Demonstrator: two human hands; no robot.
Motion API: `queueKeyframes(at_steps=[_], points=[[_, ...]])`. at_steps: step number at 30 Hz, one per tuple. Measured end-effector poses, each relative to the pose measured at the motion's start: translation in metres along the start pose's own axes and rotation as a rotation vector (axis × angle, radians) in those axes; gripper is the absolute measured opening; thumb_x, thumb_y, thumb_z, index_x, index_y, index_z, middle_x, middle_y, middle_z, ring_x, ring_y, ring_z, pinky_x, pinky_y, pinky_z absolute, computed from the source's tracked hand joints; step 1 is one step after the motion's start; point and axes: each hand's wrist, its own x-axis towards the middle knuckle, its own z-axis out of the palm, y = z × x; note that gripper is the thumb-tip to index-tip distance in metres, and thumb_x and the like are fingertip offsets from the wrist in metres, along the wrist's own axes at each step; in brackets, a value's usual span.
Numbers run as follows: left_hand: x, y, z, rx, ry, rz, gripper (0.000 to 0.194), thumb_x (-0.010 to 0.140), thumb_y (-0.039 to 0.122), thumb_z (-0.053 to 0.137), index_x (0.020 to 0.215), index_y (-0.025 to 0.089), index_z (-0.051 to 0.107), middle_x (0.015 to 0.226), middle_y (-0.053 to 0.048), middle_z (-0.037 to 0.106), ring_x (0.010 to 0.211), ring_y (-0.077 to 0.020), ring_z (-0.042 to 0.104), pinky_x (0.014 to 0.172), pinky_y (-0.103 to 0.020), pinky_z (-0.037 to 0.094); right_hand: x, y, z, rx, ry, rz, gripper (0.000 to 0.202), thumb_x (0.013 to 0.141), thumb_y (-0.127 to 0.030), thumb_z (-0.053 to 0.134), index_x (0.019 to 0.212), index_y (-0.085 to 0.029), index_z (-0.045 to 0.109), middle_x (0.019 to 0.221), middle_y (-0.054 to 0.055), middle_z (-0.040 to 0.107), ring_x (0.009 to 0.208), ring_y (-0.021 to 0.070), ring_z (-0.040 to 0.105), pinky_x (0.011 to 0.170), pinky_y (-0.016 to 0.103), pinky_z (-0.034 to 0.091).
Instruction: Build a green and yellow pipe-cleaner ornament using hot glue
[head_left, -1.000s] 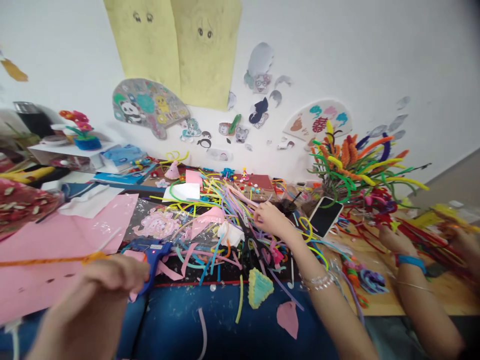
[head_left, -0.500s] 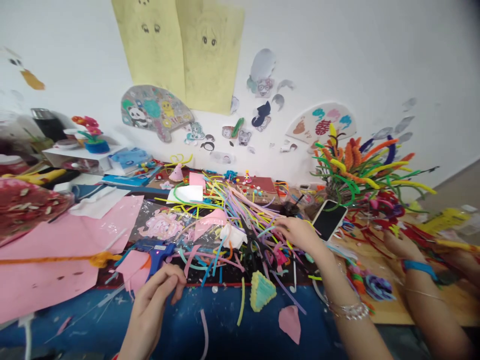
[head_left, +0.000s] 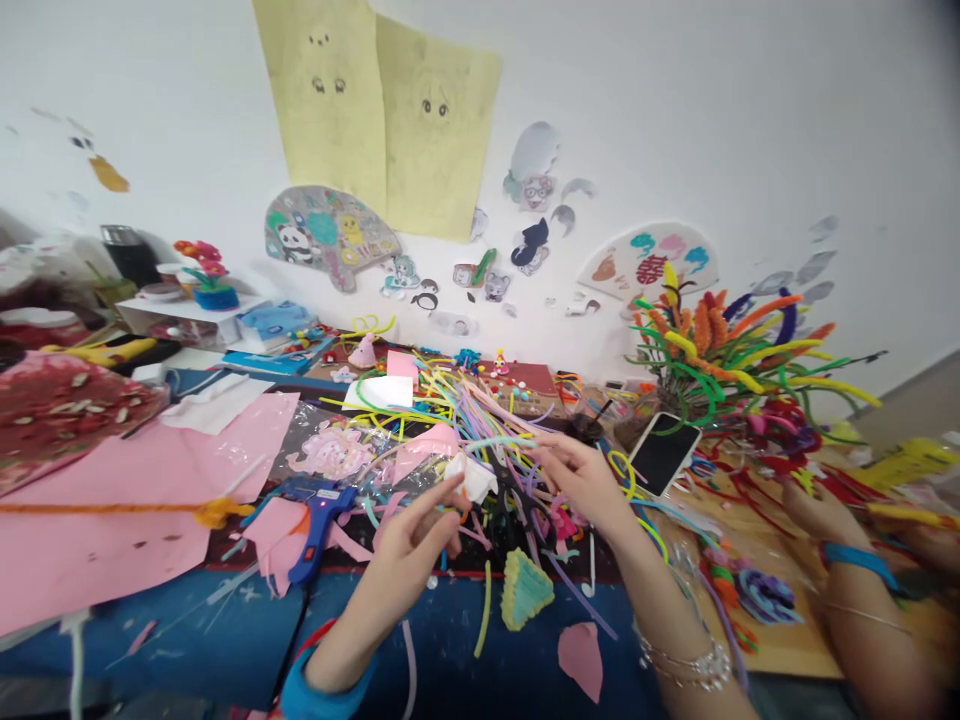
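Pinched in the fingers of my right hand (head_left: 581,482) is one end of a pale teal pipe cleaner (head_left: 496,441), which points left above the pile. My left hand (head_left: 416,545) hovers before a crumpled white tissue (head_left: 477,480), thumb and forefinger apart, nothing visible between them. Under and behind both hands spreads a heap of pastel pipe cleaners (head_left: 487,405). A blue glue gun (head_left: 324,530) lies left of my left hand. Near the table edge rests a teal triangle with a fuzzy yellow border (head_left: 526,590).
A phone (head_left: 666,455) lies right of my right hand, below a bunch of colourful pipe-cleaner stems (head_left: 712,340). Another person's hand (head_left: 814,515) works at the far right. Pink sheets (head_left: 142,540) cover the left; a pink scrap (head_left: 580,660) lies in front.
My left hand has moved right and up, toward the tissue and away from the glue gun. My right hand has lifted a pale teal pipe cleaner from the pile. The view has shifted slightly.
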Motion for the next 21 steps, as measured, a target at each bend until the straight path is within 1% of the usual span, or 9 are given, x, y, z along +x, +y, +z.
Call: queueKeyframes(at_steps=[2,5,7,10,14,16,18,20,21], points=[[0.011,0.002,0.011,-0.089,-0.002,-0.009,0.054,0.083,0.042,0.064,0.132,0.018,0.059,0.108,-0.01,0.068,0.061,-0.0115,0.058,0.066,-0.029,0.051,-0.004,-0.007,0.015,0.011,-0.079,-0.013,0.034,0.093,-0.049,0.051,0.096,-0.02,0.068,0.059,-0.003,0.059,0.048,0.0109,0.05,0.045,0.021,0.038],[0.02,0.001,0.021,-0.166,0.042,0.021,0.051,0.085,0.044,0.063,0.127,0.015,0.063,0.077,-0.003,0.069,0.061,-0.013,0.059,0.068,-0.029,0.051,-0.009,-0.019,0.029,-0.008,-0.184,-0.023,0.03,0.093,-0.043,0.051,0.098,-0.02,0.07,0.062,-0.003,0.061,0.052,0.0114,0.051,0.049,0.022,0.038],[0.022,-0.001,0.021,-0.173,0.066,0.034,0.048,0.087,0.048,0.061,0.117,0.011,0.068,0.06,-0.001,0.063,0.062,-0.0155,0.061,0.067,-0.029,0.051,-0.012,-0.025,0.03,-0.038,-0.236,-0.028,0.03,0.093,-0.041,0.051,0.1,-0.02,0.071,0.07,-0.001,0.066,0.058,0.0124,0.055,0.053,0.022,0.041],[0.021,-0.002,0.014,-0.188,0.123,0.021,0.049,0.087,0.052,0.059,0.105,0.009,0.072,0.06,-0.003,0.065,0.06,-0.0159,0.063,0.061,-0.027,0.049,-0.016,-0.023,0.02,-0.106,-0.271,-0.016,0.03,0.094,-0.042,0.05,0.1,-0.021,0.072,0.082,0.0,0.072,0.067,0.0142,0.062,0.06,0.022,0.046],[0.019,-0.004,-0.001,-0.225,0.19,0.02,0.044,0.086,0.051,0.062,0.099,0.01,0.073,0.063,-0.002,0.066,0.055,-0.0123,0.059,0.056,-0.023,0.046,-0.021,0.002,-0.005,-0.228,-0.155,0.044,0.037,0.098,-0.039,0.038,0.11,-0.021,0.069,0.104,0.006,0.074,0.092,0.0216,0.067,0.083,0.033,0.051],[0.017,-0.005,-0.005,-0.238,0.192,0.013,0.041,0.086,0.049,0.063,0.097,0.011,0.073,0.062,-0.001,0.065,0.055,-0.0115,0.058,0.057,-0.023,0.045,-0.027,0.014,-0.012,-0.293,-0.074,0.071,0.036,0.096,-0.037,0.042,0.112,-0.018,0.068,0.113,0.012,0.071,0.109,0.029,0.063,0.1,0.047,0.043],[0.015,-0.006,-0.006,-0.221,0.193,-0.004,0.039,0.085,0.049,0.065,0.093,0.012,0.073,0.062,-0.001,0.065,0.055,-0.0115,0.057,0.059,-0.023,0.046,-0.038,0.017,-0.012,-0.343,0.0,0.075,0.035,0.093,-0.037,0.048,0.112,-0.016,0.068,0.121,0.015,0.068,0.123,0.0335,0.053,0.111,0.056,0.028],[0.012,-0.009,-0.003,-0.168,0.173,-0.022,0.038,0.084,0.049,0.065,0.081,0.012,0.073,0.061,-0.002,0.064,0.056,-0.0125,0.058,0.06,-0.024,0.047,-0.054,0.007,-0.003,-0.337,0.039,0.062,0.034,0.094,-0.038,0.047,0.115,-0.019,0.067,0.127,0.012,0.065,0.128,0.0304,0.051,0.115,0.053,0.025],[0.009,-0.01,0.0,-0.131,0.144,-0.029,0.039,0.083,0.05,0.065,0.074,0.012,0.072,0.062,-0.003,0.065,0.057,-0.0133,0.059,0.061,-0.025,0.048,-0.064,-0.002,0.005,-0.267,0.051,0.06,0.035,0.095,-0.039,0.047,0.118,-0.021,0.065,0.128,0.011,0.065,0.125,0.028,0.055,0.112,0.049,0.033]])
